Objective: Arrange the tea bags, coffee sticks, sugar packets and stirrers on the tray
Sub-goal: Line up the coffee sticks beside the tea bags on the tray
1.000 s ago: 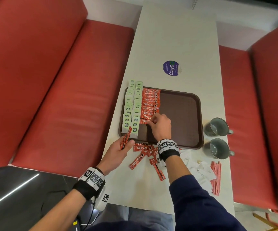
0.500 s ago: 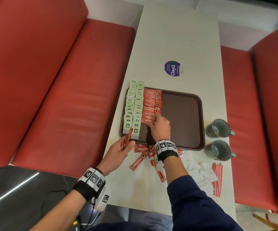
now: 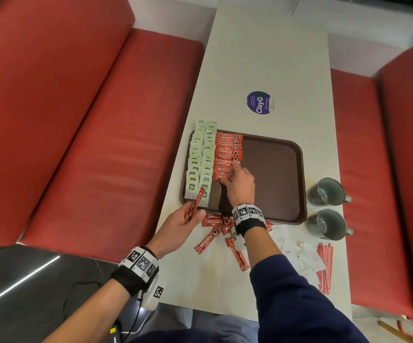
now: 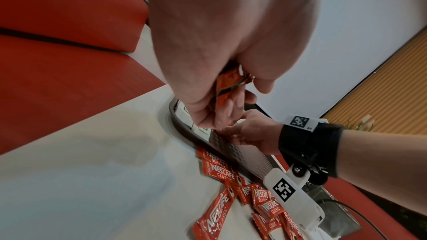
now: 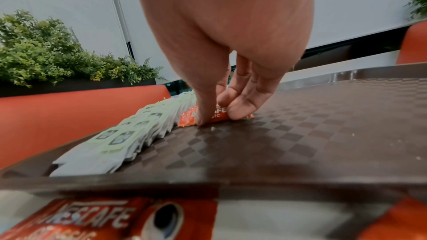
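Observation:
A brown tray (image 3: 297, 149) carries two columns of green tea bags (image 3: 200, 157) at its left and a row of red coffee sticks (image 3: 227, 154) beside them. My right hand (image 3: 232, 175) is on the near end of that row, where thumb and fingertips (image 5: 240, 111) pinch the nearest coffee stick (image 5: 188, 119) down on the tray floor (image 5: 323, 125). At the tray's near-left corner my left hand (image 3: 188, 219) grips a few coffee sticks (image 3: 198, 201), red ends showing in the fist (image 4: 227, 81). Loose coffee sticks (image 3: 210, 237), white sugar packets (image 3: 299, 253) and red stirrers (image 3: 325, 266) lie on the table.
Two grey mugs (image 3: 326, 191) (image 3: 329, 224) stand on the table right of the tray. A round purple sticker (image 3: 258, 103) sits beyond it. Red bench seats (image 3: 101, 144) flank the white table (image 3: 262, 58). The tray's right half is bare.
My right hand has nudged slightly farther up the coffee stick row with the nearest stick. The left hand has stayed where it was with its sticks.

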Motion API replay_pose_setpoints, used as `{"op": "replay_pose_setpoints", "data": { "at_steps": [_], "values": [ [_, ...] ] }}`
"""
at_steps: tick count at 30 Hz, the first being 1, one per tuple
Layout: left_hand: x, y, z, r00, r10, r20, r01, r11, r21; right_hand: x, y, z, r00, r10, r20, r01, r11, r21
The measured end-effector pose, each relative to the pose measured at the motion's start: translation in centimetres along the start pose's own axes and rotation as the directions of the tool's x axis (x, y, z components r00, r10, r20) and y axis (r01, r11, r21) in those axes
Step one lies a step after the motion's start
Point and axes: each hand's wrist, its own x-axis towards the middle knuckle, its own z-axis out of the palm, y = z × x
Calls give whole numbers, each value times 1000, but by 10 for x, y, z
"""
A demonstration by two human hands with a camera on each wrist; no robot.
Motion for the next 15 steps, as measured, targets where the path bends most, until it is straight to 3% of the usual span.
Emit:
{"op": "replay_pose_setpoints", "data": {
  "at_steps": [4, 8, 10, 12, 15],
  "values": [
    [1, -1, 0, 1000, 0, 3, 0, 1000, 8, -7, -2, -9, 999, -10, -43, 13, 999, 49],
    [5, -5, 1, 999, -3, -34, 5, 998, 57, -31, -20, -40, 998, -20, -58, 34, 963, 266],
    [5, -3, 3, 998, 25, -57, -20, 995, 101, -56, -38, -60, 996, -20, 90, -15, 928, 372],
    [5, 1, 5, 996, 61, -62, -50, 985, 166, -78, -50, -73, 952, -35, 304, -109, 890, 442],
    [7, 0, 6, 992, 118, -40, -105, 964, 244, -95, -47, -78, 911, -102, 400, -115, 868, 482]
  ]
}}
